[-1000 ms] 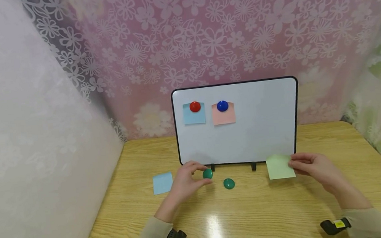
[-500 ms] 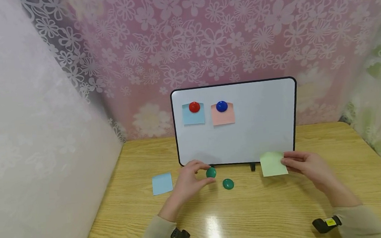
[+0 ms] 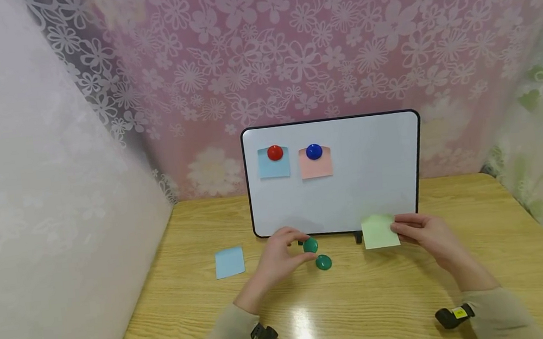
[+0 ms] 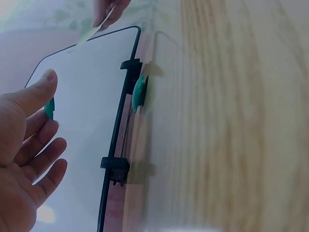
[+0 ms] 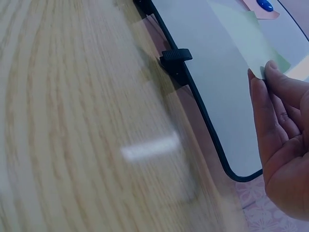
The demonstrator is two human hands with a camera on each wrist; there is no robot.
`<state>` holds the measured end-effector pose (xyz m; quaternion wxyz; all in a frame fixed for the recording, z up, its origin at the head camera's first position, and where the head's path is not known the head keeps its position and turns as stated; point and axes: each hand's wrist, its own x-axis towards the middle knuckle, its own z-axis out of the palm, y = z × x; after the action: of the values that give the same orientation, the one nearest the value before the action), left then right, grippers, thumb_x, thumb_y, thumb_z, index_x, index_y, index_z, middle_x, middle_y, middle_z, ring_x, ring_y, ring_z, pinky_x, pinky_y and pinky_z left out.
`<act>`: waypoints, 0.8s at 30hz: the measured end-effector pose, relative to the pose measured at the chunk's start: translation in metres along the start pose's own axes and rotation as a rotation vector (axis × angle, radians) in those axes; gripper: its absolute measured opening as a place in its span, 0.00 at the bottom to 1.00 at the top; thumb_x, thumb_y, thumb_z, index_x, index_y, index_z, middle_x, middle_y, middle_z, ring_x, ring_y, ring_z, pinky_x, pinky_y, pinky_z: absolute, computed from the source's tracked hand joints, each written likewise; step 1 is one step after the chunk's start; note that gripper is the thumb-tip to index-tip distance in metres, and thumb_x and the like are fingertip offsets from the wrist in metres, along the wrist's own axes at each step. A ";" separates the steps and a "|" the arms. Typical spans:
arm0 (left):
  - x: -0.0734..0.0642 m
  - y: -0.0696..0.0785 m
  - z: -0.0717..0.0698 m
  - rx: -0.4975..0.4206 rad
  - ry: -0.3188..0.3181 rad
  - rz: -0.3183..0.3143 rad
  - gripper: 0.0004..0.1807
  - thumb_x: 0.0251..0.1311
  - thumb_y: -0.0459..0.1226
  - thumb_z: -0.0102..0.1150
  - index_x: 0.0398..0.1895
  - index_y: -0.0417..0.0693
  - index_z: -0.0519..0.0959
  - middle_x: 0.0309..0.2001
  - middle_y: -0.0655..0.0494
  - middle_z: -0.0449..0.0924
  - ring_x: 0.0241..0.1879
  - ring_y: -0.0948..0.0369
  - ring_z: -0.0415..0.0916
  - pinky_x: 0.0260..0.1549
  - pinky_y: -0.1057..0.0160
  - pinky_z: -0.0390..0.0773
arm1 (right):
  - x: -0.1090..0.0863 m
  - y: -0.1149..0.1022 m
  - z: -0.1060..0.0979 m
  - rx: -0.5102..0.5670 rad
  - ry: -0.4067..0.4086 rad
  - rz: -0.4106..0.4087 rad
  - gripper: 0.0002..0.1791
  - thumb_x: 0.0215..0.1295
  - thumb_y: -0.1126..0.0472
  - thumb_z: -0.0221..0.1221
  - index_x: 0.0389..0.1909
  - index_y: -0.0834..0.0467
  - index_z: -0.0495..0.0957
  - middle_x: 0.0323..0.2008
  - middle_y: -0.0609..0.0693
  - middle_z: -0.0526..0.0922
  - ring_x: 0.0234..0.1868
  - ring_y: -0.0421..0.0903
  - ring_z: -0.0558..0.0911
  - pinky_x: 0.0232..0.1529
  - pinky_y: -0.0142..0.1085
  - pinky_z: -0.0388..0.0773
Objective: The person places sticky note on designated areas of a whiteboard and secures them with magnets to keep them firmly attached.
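Between thumb and fingertips my left hand (image 3: 280,257) pinches a round green magnet (image 3: 310,245), held just above the table in front of the whiteboard (image 3: 375,176). A second green magnet (image 3: 323,262) lies on the table right beside those fingertips. My right hand (image 3: 427,235) pinches the right edge of a pale green sticky note (image 3: 379,231), which hangs before the board's lower right part. The right wrist view shows thumb and index finger on a corner of this note (image 5: 251,38). In the left wrist view the held magnet (image 4: 49,108) is partly hidden by the thumb.
On the board, a red magnet (image 3: 275,153) holds a blue note (image 3: 274,168), and a blue magnet (image 3: 314,151) holds a pink note (image 3: 317,169). A loose blue sticky note (image 3: 229,262) lies on the wooden table (image 3: 363,302) at left. Black feet (image 3: 359,237) support the board.
My left hand has moved slightly right with its green magnet, closer to the one on the table. My right hand has carried the green note left and a little up.
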<state>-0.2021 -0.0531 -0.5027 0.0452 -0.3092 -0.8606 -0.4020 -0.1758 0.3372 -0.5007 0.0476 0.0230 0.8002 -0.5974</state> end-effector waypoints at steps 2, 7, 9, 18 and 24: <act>0.002 0.001 0.004 -0.003 -0.009 0.008 0.21 0.61 0.46 0.80 0.54 0.47 0.89 0.51 0.57 0.84 0.53 0.51 0.82 0.50 0.53 0.83 | 0.001 0.000 0.001 0.013 0.009 -0.005 0.36 0.78 0.55 0.66 0.72 0.77 0.68 0.54 0.48 0.87 0.46 0.31 0.86 0.49 0.30 0.85; 0.006 0.006 0.013 0.009 -0.018 0.038 0.21 0.61 0.47 0.80 0.54 0.48 0.89 0.51 0.59 0.84 0.53 0.52 0.81 0.52 0.54 0.83 | 0.002 0.000 0.003 0.046 0.026 -0.009 0.36 0.77 0.55 0.66 0.72 0.77 0.69 0.51 0.41 0.86 0.45 0.31 0.87 0.49 0.31 0.85; 0.008 0.008 0.016 0.012 -0.021 0.050 0.21 0.61 0.47 0.80 0.54 0.49 0.89 0.51 0.60 0.84 0.54 0.53 0.81 0.53 0.56 0.83 | 0.003 0.000 0.003 0.055 0.030 -0.009 0.36 0.78 0.55 0.66 0.72 0.77 0.68 0.51 0.41 0.85 0.46 0.31 0.86 0.50 0.31 0.85; 0.015 0.012 0.020 -0.037 0.007 0.066 0.21 0.60 0.45 0.81 0.55 0.49 0.88 0.51 0.62 0.83 0.53 0.55 0.82 0.48 0.52 0.84 | 0.009 -0.003 0.004 0.136 0.047 -0.046 0.33 0.77 0.60 0.66 0.70 0.80 0.69 0.45 0.34 0.86 0.45 0.31 0.87 0.49 0.30 0.85; 0.018 0.015 0.019 -0.073 0.017 0.045 0.20 0.61 0.44 0.80 0.54 0.49 0.88 0.51 0.62 0.83 0.54 0.54 0.82 0.50 0.50 0.85 | 0.011 -0.004 0.001 0.203 0.064 -0.067 0.25 0.76 0.65 0.66 0.65 0.78 0.75 0.42 0.34 0.88 0.43 0.32 0.88 0.46 0.29 0.85</act>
<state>-0.2049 -0.0235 -0.5000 0.0502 -0.3268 -0.8377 -0.4346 -0.1872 0.3346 -0.4983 -0.0005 0.0202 0.7371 -0.6754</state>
